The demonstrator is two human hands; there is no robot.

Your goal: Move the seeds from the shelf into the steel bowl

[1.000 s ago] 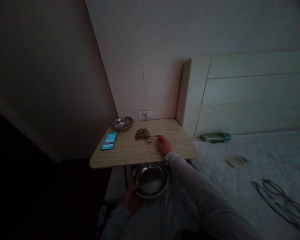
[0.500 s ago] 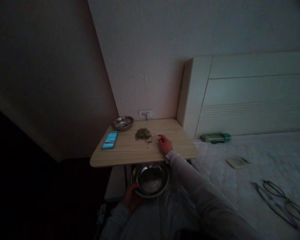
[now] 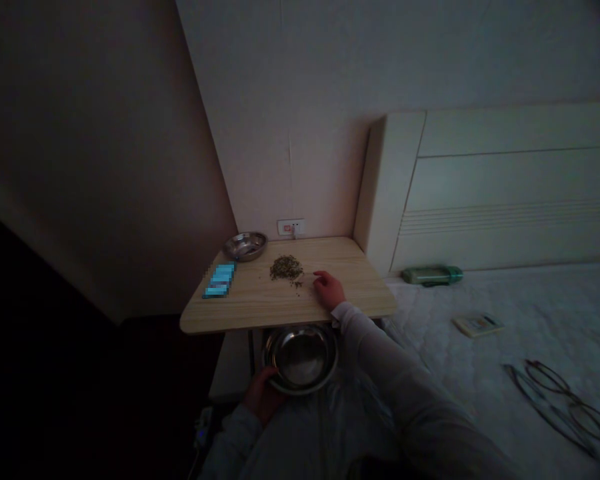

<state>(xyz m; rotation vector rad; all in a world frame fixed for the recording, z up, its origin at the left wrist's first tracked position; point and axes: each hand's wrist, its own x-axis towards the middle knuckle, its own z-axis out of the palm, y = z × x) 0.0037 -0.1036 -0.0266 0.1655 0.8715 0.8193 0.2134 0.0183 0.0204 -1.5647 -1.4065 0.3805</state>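
Steel round bowl [image 3: 303,360] is gleaming by wood-grain desk [image 3: 260,307] edge, L hand [image 3: 264,398] grip clamping bowl rim; R hand [image 3: 329,291] (can't tell if grip's apart/tog.) is sitting nr grainy pile [image 3: 286,267] atop desk.

Over my feed I see a bedroom: pale panelled headboard [image 3: 480,180], white quilted mattress [image 3: 425,327] before it, rounded wood-grain counter [image 3: 260,310] left of the headboard.

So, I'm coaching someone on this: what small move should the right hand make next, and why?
Perhaps slide the right hand toward the stray bits: they lie close by, at the near edge of the main pile, while the left hand holds the nearer metal bowl.
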